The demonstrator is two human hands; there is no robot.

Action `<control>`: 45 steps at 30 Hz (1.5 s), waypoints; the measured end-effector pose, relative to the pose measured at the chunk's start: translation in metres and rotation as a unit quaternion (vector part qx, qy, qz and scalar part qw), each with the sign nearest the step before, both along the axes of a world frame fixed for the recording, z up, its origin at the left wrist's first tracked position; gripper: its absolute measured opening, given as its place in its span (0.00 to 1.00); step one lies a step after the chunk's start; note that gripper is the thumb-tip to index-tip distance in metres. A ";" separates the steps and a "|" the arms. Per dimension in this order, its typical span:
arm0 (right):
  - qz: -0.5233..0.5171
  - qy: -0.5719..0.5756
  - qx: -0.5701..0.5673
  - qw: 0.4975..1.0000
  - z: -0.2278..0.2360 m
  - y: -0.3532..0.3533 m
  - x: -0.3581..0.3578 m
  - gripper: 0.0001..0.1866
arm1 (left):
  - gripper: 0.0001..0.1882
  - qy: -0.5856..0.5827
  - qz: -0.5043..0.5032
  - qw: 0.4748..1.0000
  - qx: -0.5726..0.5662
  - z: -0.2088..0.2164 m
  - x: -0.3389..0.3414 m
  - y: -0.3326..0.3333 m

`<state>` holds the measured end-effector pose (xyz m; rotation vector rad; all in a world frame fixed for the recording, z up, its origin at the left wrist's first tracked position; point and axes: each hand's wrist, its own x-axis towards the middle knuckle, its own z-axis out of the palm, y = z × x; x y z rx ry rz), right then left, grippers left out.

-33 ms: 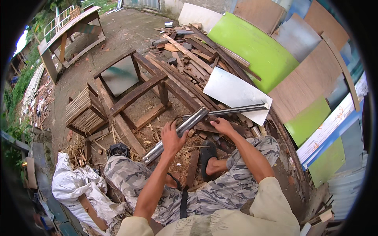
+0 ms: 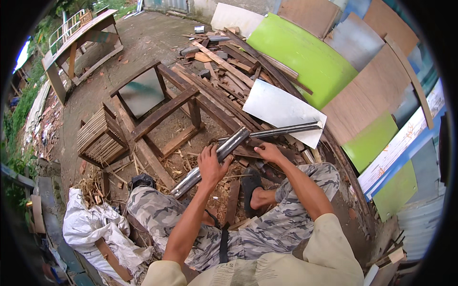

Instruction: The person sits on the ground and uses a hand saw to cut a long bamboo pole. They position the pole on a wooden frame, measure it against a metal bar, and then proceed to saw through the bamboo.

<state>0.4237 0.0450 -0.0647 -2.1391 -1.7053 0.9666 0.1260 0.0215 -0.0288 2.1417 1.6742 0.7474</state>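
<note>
obstacle beyond the hands (image 2: 213, 167) (image 2: 269, 152): wooden frame (image 2: 167, 113)

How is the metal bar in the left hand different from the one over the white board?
The held bar looks wider; the other bar looks thinner. The held bar slants steeply in the picture; the other bar runs nearer to sideways. The left hand grips the held bar, while the other bar's end lies over the white board. Both look long and metallic.

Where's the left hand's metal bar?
Head view, near the centre: the metal bar slants under the left hand, its far end just beyond and left of the right hand, its near end by the left trouser leg.
</note>
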 end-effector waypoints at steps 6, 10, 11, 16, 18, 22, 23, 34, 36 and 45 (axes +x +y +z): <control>0.028 -0.142 -0.133 0.980 0.029 -0.047 0.008 0.29 | 0.44 0.121 -0.005 0.991 -0.049 -0.004 0.020 0.006; 0.022 -0.104 -0.157 0.982 0.014 -0.053 -0.012 0.29 | 0.42 0.126 0.010 0.990 -0.068 0.001 0.020 0.007; 0.051 -0.110 -0.157 0.980 0.011 -0.053 -0.024 0.29 | 0.42 0.130 0.023 0.989 -0.066 0.001 0.015 0.009; 0.103 -0.102 -0.175 0.974 0.006 -0.064 -0.010 0.29 | 0.42 0.151 0.046 0.987 -0.039 -0.002 0.021 0.007; 0.088 -0.094 -0.170 0.977 -0.011 -0.063 0.010 0.28 | 0.44 0.170 0.045 0.984 -0.029 0.004 0.025 0.004; -0.040 -0.041 -0.181 0.982 -0.023 -0.071 0.056 0.26 | 0.47 0.203 0.067 0.976 -0.046 0.011 0.032 0.004; -0.061 -0.042 -0.173 0.982 -0.037 -0.078 0.066 0.26 | 0.47 0.213 0.069 0.974 -0.039 0.009 0.033 0.004; -0.058 -0.042 -0.113 0.991 -0.098 -0.077 0.071 0.22 | 0.40 0.250 0.120 0.956 -0.099 0.003 0.067 0.013; -0.049 -0.037 -0.033 0.998 -0.086 -0.070 0.057 0.23 | 0.39 0.232 0.112 0.961 -0.099 0.006 0.083 0.019; -0.205 -0.019 -0.094 0.974 -0.046 -0.082 0.164 0.24 | 0.34 0.051 -0.243 0.962 -0.110 -0.005 0.221 0.019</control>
